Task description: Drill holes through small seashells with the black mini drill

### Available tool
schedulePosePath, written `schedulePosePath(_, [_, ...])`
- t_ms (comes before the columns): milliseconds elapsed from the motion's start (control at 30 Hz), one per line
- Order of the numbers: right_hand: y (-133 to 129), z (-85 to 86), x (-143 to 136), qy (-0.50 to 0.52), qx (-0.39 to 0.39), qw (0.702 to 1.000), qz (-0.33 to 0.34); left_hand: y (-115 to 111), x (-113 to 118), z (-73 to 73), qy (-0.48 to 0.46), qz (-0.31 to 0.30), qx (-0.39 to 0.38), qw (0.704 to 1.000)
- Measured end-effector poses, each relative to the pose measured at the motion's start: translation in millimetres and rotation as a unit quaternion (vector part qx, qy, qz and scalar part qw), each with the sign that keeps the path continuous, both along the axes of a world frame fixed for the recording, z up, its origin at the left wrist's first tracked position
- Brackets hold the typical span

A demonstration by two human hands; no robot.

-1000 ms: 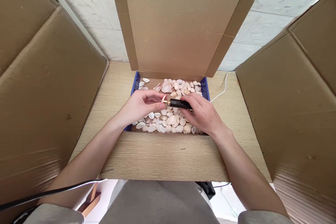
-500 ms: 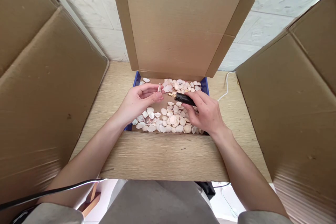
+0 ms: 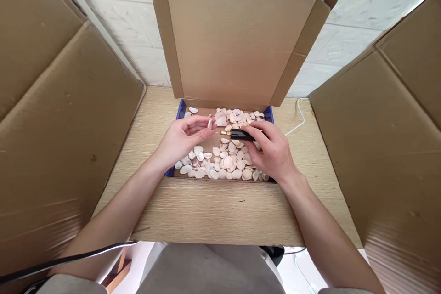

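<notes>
My left hand [image 3: 188, 137] pinches a small pale shell [image 3: 210, 123] on edge between thumb and fingers, above the open box. Level with it on the right, my right hand [image 3: 272, 147] grips a black pen-like drill [image 3: 241, 134]. The drill's brass-coloured tip [image 3: 225, 133] points left toward the shell, and its thin bit ends close to my left fingertips; whether it touches the shell I cannot tell. Below both hands, many white, pink and brown shells [image 3: 227, 162] lie in the blue-sided cardboard box [image 3: 179, 109].
The box's raised lid [image 3: 241, 41] stands at the back. Cardboard panels [image 3: 76, 115] flank the wooden table [image 3: 206, 211] on both sides. A white cable [image 3: 300, 117] runs at the right rear, and a black cable [image 3: 79, 255] crosses the lower left over my forearm.
The view has shifted slightly, so the box and shells appear lower. The drill is now nearly level, with its tip slightly lower relative to the shell. Both hands keep their holds.
</notes>
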State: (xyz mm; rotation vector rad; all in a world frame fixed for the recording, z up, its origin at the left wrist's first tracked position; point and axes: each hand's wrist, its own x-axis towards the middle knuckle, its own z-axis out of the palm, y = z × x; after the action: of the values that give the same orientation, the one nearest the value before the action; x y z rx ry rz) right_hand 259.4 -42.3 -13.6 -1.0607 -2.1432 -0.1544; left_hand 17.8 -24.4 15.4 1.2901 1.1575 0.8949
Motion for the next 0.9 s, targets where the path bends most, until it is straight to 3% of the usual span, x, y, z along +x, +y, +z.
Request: schedulePosePath(900, [-6.0,4.7,-2.3,-0.019,-0.024,0.999,0.017,2.6,-3.2,-0.1,-0.016,-0.014,-0.015,1.0])
